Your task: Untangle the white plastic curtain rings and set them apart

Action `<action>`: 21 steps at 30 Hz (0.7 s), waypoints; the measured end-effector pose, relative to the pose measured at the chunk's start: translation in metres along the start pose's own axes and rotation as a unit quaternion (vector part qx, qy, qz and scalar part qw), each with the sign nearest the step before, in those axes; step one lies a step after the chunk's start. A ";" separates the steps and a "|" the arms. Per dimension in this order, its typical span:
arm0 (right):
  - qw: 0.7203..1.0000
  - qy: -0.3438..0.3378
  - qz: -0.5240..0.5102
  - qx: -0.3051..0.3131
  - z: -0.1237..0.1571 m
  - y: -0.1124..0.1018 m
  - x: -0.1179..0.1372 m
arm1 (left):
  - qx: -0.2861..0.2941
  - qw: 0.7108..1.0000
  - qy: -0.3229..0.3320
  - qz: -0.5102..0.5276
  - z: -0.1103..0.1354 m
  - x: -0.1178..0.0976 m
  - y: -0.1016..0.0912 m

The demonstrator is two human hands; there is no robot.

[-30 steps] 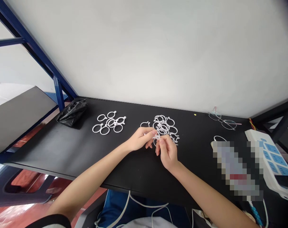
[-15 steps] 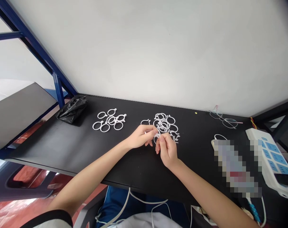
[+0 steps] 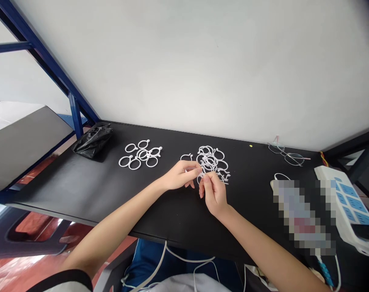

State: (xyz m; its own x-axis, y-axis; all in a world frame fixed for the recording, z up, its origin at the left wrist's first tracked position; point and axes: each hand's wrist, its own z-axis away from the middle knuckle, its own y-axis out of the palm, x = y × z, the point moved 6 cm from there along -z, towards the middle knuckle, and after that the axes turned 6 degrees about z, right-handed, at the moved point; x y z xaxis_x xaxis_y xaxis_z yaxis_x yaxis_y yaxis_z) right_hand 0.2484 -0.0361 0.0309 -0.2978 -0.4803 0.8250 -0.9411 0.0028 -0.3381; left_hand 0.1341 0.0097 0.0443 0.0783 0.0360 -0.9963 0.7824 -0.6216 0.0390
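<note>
Over the desk's middle, my left hand (image 3: 182, 175) and my right hand (image 3: 215, 195) work close together, fingertips nearly meeting. Each has thumb and forefinger pinched on a white plastic curtain ring, mostly hidden by the fingers. Just behind them lies a tangled pile of white curtain rings (image 3: 210, 162), several showing open ends with little knobs. One more open ring (image 3: 186, 155) is left of the pile, partly covered by my left hand. Farther left, a spread group of curtain rings (image 3: 143, 155) lies flat; these look like closed circles with a small tab.
A crumpled black plastic bag (image 3: 93, 141) sits at the back left of the black desk (image 3: 117, 194). Eyeglasses (image 3: 294, 159), a blurred-out phone (image 3: 303, 219) with a cable and a white power strip (image 3: 344, 202) are on the right. The wall (image 3: 202, 73) rises behind.
Almost nothing differs. Both hands keep their pinch at the same spot, with only a very slight shift of the right fingers. The ring groups have not moved.
</note>
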 end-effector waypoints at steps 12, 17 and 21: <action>1.000 0.015 -0.007 0.010 -0.002 0.004 -0.005 | -0.021 0.999 -0.004 0.025 -0.003 0.008 -0.006; 0.999 0.037 -0.015 0.016 -0.003 0.003 -0.007 | -0.039 0.996 -0.021 0.072 -0.007 0.015 -0.009; 0.998 0.043 -0.017 0.031 -0.002 0.006 -0.007 | -0.064 0.989 -0.060 0.118 -0.009 0.019 -0.014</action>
State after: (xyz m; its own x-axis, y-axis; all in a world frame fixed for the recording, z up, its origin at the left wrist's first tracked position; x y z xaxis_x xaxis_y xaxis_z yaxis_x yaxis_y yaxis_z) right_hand 0.2448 -0.0312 0.0244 -0.2819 -0.4022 0.8711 -0.9398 -0.0670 -0.3350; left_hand 0.1298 0.0260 0.0250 0.2003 -0.1963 -0.9599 0.8234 -0.4972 0.2735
